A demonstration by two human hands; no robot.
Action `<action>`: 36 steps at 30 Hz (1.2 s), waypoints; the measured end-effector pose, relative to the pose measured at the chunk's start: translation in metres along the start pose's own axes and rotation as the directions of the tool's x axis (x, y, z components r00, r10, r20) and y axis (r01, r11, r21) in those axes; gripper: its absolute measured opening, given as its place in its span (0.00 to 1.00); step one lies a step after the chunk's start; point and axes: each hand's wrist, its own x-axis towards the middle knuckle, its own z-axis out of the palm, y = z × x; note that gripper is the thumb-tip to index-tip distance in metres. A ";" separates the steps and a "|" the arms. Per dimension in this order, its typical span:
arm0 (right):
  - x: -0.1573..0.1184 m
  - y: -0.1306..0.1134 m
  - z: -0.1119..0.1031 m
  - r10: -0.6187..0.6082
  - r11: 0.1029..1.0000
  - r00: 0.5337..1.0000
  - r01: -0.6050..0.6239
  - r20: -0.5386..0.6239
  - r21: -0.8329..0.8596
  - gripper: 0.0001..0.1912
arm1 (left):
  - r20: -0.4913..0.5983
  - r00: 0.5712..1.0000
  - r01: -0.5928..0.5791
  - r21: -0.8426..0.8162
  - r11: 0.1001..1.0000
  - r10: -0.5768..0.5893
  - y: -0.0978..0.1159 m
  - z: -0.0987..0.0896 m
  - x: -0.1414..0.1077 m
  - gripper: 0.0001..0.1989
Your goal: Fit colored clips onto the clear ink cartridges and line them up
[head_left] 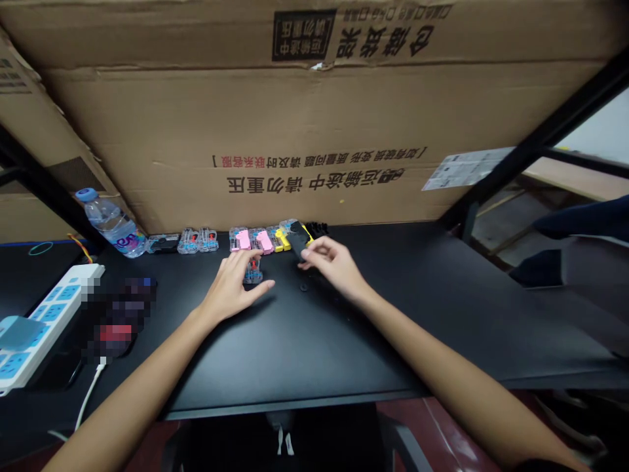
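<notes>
While the open left hand (230, 286) lies beside a small clear case (253, 271), its long axis pointing away, the narrowed right hand (331, 264) touches a black piece (297, 238), grip unclear.

Noted under my left hand (228, 290), a small clear plastic case (253, 275) with red and blue internals, lying flat on the black desktop (314, 341) and partly covered; at my right hand's (333, 265) fingertips (305, 257), a matte black piece (297, 238), tilted, resting against a yellow part (282, 239).
</notes>
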 end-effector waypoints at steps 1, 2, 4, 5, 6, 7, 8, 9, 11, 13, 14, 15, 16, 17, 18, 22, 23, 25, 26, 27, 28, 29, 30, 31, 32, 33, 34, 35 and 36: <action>-0.007 -0.002 0.012 0.034 0.998 0.997 -0.037 0.065 0.041 0.22 | 0.008 1.000 -0.010 -0.011 1.000 0.010 0.002 0.002 -0.001 0.35; -0.013 -0.004 0.022 0.063 0.995 0.990 -0.073 0.123 0.075 0.22 | 0.014 1.000 -0.023 -0.020 1.000 0.023 0.004 0.003 -0.001 0.38; -0.023 -0.006 0.034 0.102 0.986 0.973 -0.127 0.208 0.110 0.22 | 0.017 0.998 -0.052 -0.040 0.998 0.053 0.007 0.006 -0.002 0.42; -0.026 -0.006 0.038 0.114 0.983 0.964 -0.145 0.239 0.116 0.22 | 0.017 0.998 -0.066 -0.049 0.997 0.067 0.009 0.007 -0.002 0.41; -0.028 -0.006 0.040 0.123 0.981 0.957 -0.158 0.262 0.116 0.21 | 0.018 0.997 -0.079 -0.057 0.995 0.081 0.011 0.008 -0.002 0.39; -0.030 -0.006 0.041 0.131 0.979 0.952 -0.167 0.278 0.113 0.21 | 0.023 0.995 -0.091 -0.063 0.994 0.093 0.013 0.009 -0.003 0.37; -0.031 -0.006 0.042 0.136 0.979 0.947 -0.173 0.291 0.106 0.21 | 0.032 0.994 -0.100 -0.068 0.993 0.103 0.015 0.010 -0.003 0.35; -0.032 -0.005 0.043 0.139 0.980 0.944 -0.175 0.301 0.098 0.21 | 0.041 0.993 -0.106 -0.074 0.992 0.110 0.016 0.010 -0.004 0.34; -0.033 -0.005 0.044 0.135 0.981 0.942 -0.172 0.308 0.094 0.20 | 0.049 0.993 -0.105 -0.098 0.990 0.111 0.019 0.011 -0.004 0.34; -0.034 -0.005 0.045 0.124 0.980 0.946 -0.164 0.299 0.111 0.20 | 0.023 0.996 -0.080 -0.134 0.988 0.083 0.020 0.012 -0.004 0.37; -0.034 -0.005 0.045 0.119 0.980 0.949 -0.160 0.293 0.120 0.19 | 0.002 0.998 -0.062 -0.149 0.987 0.063 0.020 0.012 -0.004 0.38; -0.034 -0.005 0.045 0.113 0.980 0.949 -0.155 0.294 0.126 0.19 | -0.016 0.999 -0.046 -0.160 0.986 0.044 0.019 0.012 -0.004 0.38; -0.034 -0.004 0.044 0.105 0.982 0.948 -0.147 0.301 0.121 0.18 | -0.026 0.999 -0.035 -0.164 0.986 0.031 0.019 0.011 -0.004 0.38; -0.033 -0.004 0.043 0.093 0.986 0.946 -0.131 0.311 0.102 0.18 | -0.027 0.999 -0.030 -0.160 0.987 0.026 0.017 0.010 -0.003 0.36; -0.032 -0.003 0.040 0.077 0.992 0.946 -0.104 0.316 0.069 0.17 | -0.019 0.999 -0.031 -0.148 0.989 0.028 0.016 0.009 -0.003 0.35; -0.022 0.001 0.022 -0.039 0.977 0.972 0.085 0.231 -0.194 0.15 | 0.065 0.996 -0.050 -0.044 0.998 0.052 0.009 0.005 -0.002 0.33; -0.019 0.001 0.016 -0.076 0.953 0.976 0.131 0.204 -0.274 0.14 | 0.089 0.994 -0.053 -0.018 0.998 0.055 0.006 0.005 -0.002 0.33; -0.015 0.001 0.004 -0.142 0.891 0.969 0.214 0.202 -0.400 0.12 | 0.131 0.990 -0.058 0.015 0.998 0.056 0.002 0.006 -0.002 0.33; -0.014 0.000 -0.001 -0.164 0.858 0.958 0.255 0.233 -0.446 0.11 | 0.145 0.988 -0.059 0.023 0.998 0.055 0.000 0.006 -0.003 0.33; -0.013 -0.001 -0.006 -0.176 0.822 0.944 0.297 0.279 -0.486 0.11 | 0.154 0.987 -0.057 0.028 0.998 0.052 -0.001 0.007 -0.003 0.33; -0.013 -0.002 -0.009 -0.175 0.784 0.927 0.335 0.330 -0.523 0.10 | 0.160 0.986 -0.054 0.028 0.998 0.049 -0.002 0.008 -0.003 0.34; -0.013 -0.003 -0.010 -0.162 0.745 0.910 0.366 0.381 -0.557 0.09 | 0.165 0.985 -0.051 0.027 0.998 0.046 -0.003 0.008 -0.003 0.34; -0.014 -0.004 -0.011 -0.140 0.710 0.895 0.389 0.424 -0.587 0.09 | 0.170 0.985 -0.048 0.025 0.999 0.043 -0.003 0.009 -0.003 0.34; -0.015 -0.005 -0.011 -0.113 0.683 0.883 0.402 0.456 -0.609 0.08 | 0.173 0.984 -0.043 0.024 0.999 0.038 -0.003 0.009 -0.004 0.34; -0.015 -0.005 -0.010 -0.088 0.670 0.873 0.408 0.479 -0.621 0.08 | 0.177 0.984 -0.039 0.024 0.999 0.034 -0.002 0.009 -0.004 0.34; -0.016 -0.005 -0.009 -0.069 0.668 0.866 0.409 0.496 -0.622 0.08 | 0.180 0.983 -0.035 0.023 0.999 0.030 -0.002 0.009 -0.004 0.34; -0.017 -0.005 -0.007 -0.058 0.674 0.858 0.410 0.510 -0.614 0.08 | 0.182 0.983 -0.033 0.023 0.999 0.028 -0.001 0.009 -0.004 0.34; -0.017 -0.005 -0.006 -0.056 0.683 0.852 0.414 0.521 -0.602 0.07 | 0.184 0.983 -0.031 0.022 0.999 0.027 -0.001 0.009 -0.004 0.34; -0.018 -0.005 -0.004 -0.061 0.691 0.845 0.419 0.531 -0.589 0.07 | 0.186 0.982 -0.031 0.021 0.999 0.027 -0.001 0.009 -0.004 0.34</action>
